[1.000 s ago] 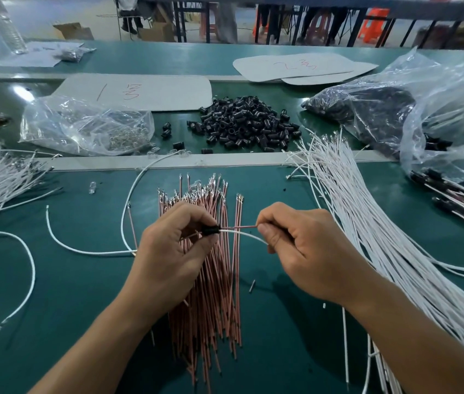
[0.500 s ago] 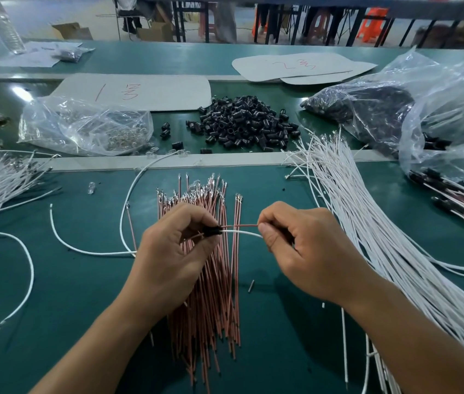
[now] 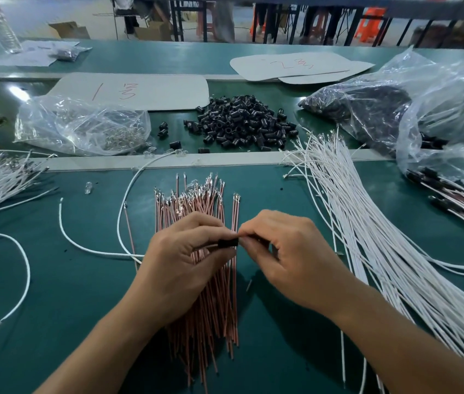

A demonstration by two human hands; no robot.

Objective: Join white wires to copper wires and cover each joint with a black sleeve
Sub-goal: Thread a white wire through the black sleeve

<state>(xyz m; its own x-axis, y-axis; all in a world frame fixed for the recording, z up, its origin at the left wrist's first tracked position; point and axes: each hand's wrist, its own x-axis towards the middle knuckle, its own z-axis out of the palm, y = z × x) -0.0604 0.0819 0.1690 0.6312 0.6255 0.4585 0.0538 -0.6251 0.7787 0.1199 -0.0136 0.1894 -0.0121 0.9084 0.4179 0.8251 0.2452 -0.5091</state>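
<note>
As left hand and right hand pinch — black sleeve between fingers.

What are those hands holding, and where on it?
A small black sleeve: the left hand pinches its left end, the right hand its right end.

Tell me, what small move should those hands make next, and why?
Probably a firm push together: the left hand pinches the black sleeve, the right hand pinches at its end, and the joint is hidden, so whether it's seated can't be seen.
</note>
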